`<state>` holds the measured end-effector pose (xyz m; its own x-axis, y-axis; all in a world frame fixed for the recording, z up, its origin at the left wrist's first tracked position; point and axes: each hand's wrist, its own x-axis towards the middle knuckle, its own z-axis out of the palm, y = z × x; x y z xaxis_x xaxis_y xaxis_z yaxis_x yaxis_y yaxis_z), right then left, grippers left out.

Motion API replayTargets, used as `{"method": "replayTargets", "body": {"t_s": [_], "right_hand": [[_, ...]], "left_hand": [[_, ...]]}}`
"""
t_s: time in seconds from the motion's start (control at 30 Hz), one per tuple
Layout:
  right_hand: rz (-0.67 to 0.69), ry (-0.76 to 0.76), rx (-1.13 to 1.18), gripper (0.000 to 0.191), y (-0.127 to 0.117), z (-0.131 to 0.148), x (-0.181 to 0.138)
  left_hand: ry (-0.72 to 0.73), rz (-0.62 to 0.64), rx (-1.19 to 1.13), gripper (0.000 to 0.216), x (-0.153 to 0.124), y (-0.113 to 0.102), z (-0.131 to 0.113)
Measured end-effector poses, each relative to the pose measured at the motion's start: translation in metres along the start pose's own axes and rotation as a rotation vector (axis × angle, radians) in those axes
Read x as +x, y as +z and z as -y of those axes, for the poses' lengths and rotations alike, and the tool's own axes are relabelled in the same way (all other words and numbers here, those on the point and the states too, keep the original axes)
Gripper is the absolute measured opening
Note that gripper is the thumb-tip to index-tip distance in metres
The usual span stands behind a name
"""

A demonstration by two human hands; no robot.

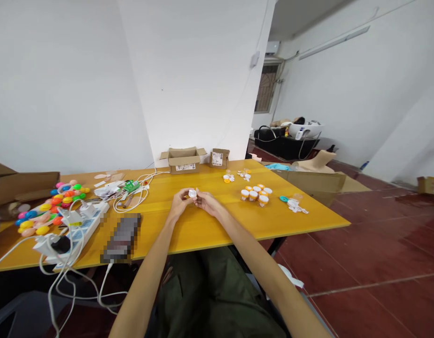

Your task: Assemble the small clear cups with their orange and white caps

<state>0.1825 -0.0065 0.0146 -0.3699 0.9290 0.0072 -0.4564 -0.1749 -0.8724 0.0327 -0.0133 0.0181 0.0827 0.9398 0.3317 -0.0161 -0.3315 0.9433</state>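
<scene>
Over the middle of the table, my left hand [181, 203] and my right hand [205, 203] meet at a small white round cap-like piece [192, 193]. Fingers of both hands are closed around it from either side; its underside is hidden. To the right of my hands stands a cluster of small tubs [253, 195] with white and orange tops. Farther right lie a teal ring [283, 199] and a pile of white plastic pieces [295, 205]. Behind the tubs are two more small groups of white and orange parts [228, 178].
An open cardboard box [183, 164] and a smaller box [219, 158] stand against the wall. On the left are a phone [122, 238], a power strip [85, 232] with tangled cables, colourful balls [57, 202] and a green circuit board [131, 186]. The table's right edge borders a large carton [308, 185].
</scene>
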Motion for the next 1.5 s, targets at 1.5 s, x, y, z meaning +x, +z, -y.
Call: {"method": "replayTargets", "body": {"t_s": [1.5], "right_hand": [[-0.187, -0.159, 0.070, 0.024, -0.012, -0.007, 0.010]], "left_hand": [[0.079, -0.223, 0.067, 0.026, 0.010, -0.008, 0.013]]}}
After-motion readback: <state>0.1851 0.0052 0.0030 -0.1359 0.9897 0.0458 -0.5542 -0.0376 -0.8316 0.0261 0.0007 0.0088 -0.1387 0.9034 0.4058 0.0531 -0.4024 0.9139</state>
